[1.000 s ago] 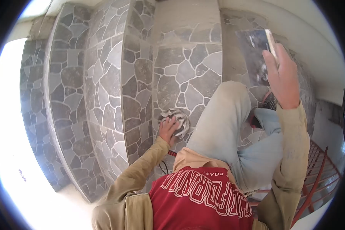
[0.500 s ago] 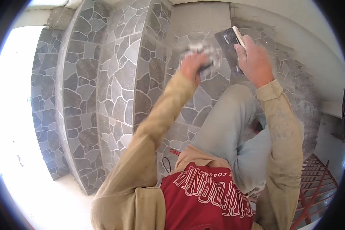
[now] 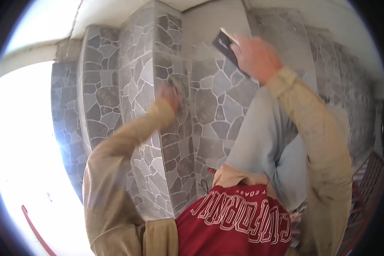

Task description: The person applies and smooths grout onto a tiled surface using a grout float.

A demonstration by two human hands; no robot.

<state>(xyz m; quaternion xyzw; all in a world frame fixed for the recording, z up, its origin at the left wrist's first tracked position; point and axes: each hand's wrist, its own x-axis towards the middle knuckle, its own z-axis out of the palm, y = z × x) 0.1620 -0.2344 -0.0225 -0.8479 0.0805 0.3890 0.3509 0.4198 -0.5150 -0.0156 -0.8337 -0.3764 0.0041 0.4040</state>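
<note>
My left hand (image 3: 170, 96), smeared by motion, presses a greyish wad that looks like a rag (image 3: 180, 85) against the stone-patterned tile (image 3: 171, 141) of a step's upright face. My right hand (image 3: 258, 59) is wrapped around a grout float (image 3: 227, 48) with a dark flat blade and a pale strip along its top. The float is held up over the tiled tread (image 3: 219, 91), tilted, with its long side slanting down to the right. The handle is hidden behind my fingers.
More tiled steps (image 3: 100, 89) rise to the left, beside a bright opening. A plain, dusty grey patch (image 3: 215, 25) lies at the far end of the tread. My bent knee (image 3: 260, 115) is at the right, and red metal latticework (image 3: 369, 183) stands at the lower right.
My left hand has moved left with the rag, from over the tread to the step's upright face. My right hand has carried the float left and tilted it more. The view has shifted.
</note>
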